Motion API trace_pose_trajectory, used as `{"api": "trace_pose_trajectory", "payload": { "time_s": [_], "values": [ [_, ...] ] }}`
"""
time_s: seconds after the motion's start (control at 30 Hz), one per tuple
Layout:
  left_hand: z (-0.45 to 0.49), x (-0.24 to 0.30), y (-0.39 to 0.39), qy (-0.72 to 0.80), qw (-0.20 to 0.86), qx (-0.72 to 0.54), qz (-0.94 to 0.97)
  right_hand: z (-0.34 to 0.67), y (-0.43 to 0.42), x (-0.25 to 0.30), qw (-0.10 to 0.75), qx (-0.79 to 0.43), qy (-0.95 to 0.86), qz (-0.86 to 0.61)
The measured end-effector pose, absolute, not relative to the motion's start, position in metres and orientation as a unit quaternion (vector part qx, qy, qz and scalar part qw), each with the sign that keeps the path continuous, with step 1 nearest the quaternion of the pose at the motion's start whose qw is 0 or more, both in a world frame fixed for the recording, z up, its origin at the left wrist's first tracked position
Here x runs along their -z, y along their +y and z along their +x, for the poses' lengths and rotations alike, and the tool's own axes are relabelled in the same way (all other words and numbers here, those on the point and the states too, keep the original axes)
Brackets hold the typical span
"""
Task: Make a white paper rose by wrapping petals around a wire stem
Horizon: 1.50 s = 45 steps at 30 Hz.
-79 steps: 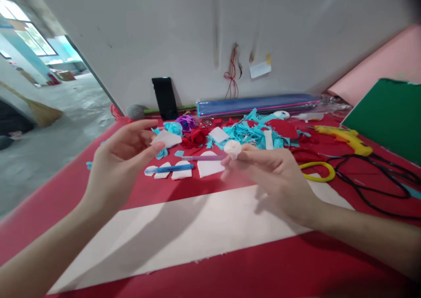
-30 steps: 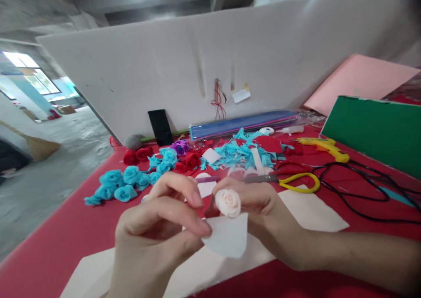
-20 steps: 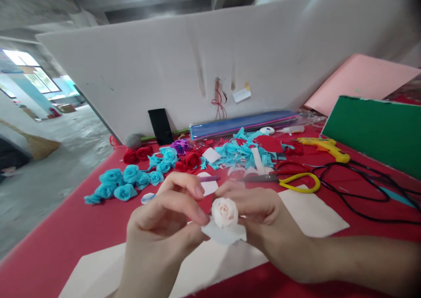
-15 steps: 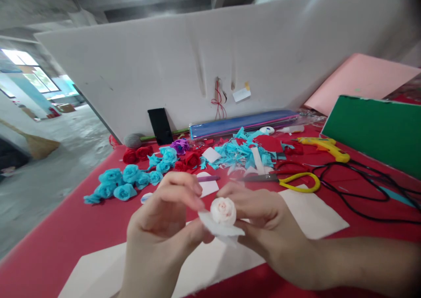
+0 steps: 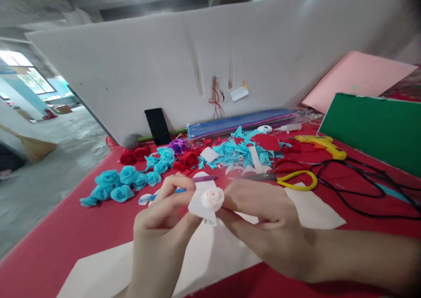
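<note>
A small pale pink-white paper rose (image 5: 213, 197) is held up between my two hands, its rolled centre facing me. My left hand (image 5: 167, 219) pinches the loose white petal (image 5: 198, 203) at the flower's left side. From the right, my right hand (image 5: 263, 219) grips the rose near its base with thumb and fingers closed. Pale sheets of paper (image 5: 217, 263) lie on the red tabletop (image 5: 49, 232) below. Just past the left fingers are a blue pen (image 5: 151, 197) and a purple pen (image 5: 205, 178).
Blue paper roses (image 5: 121, 193) lie at left, with red roses (image 5: 126, 157) behind. Blue paper scraps (image 5: 235, 151) pile in the middle. Yellow-handled scissors (image 5: 297, 180), a yellow glue gun (image 5: 324, 145) with black cord (image 5: 345, 212) and a green board (image 5: 375, 131) are at right. A phone (image 5: 158, 126) leans behind.
The rose has shifted slightly left and up with both hands. The loose petal now stands up against its left side, where before it spread out below the flower.
</note>
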<state>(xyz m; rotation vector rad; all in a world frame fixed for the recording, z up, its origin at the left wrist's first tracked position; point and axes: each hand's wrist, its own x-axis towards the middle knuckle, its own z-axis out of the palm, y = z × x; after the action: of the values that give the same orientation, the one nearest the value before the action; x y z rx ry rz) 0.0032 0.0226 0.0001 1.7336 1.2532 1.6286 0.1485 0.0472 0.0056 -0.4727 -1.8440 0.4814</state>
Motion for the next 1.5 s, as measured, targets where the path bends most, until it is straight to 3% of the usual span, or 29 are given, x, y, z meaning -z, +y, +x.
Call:
{"api": "trace_pose_trajectory", "payload": {
  "time_s": [0.23, 0.53, 0.83, 1.07, 1.37, 1.5],
  "values": [
    [0.009, 0.003, 0.023, 0.424, 0.269, -0.605, 0.618, 0.153, 0.063, -0.005, 0.564, -0.063, -0.799, -0.201],
    [0.012, 0.0, 0.018, 0.447, 0.234, -0.6, 0.62, 0.157, 0.065, 0.0, 0.546, 0.065, -0.818, -0.169],
    [0.014, -0.002, 0.021, 0.464, 0.219, -0.601, 0.614, 0.159, 0.06, -0.005, 0.526, 0.059, -0.834, -0.157],
    [0.007, -0.012, 0.023, 0.448, 0.253, -0.594, 0.619, 0.154, 0.059, -0.004, 0.562, -0.049, -0.815, -0.133],
    [0.004, -0.021, 0.02, 0.409, 0.413, -0.589, 0.562, 0.158, 0.052, -0.023, 0.481, -0.349, -0.779, -0.201],
    [0.003, -0.022, 0.02, 0.424, 0.478, -0.567, 0.52, 0.158, 0.055, -0.023, 0.478, -0.363, -0.772, -0.21]
  ]
}}
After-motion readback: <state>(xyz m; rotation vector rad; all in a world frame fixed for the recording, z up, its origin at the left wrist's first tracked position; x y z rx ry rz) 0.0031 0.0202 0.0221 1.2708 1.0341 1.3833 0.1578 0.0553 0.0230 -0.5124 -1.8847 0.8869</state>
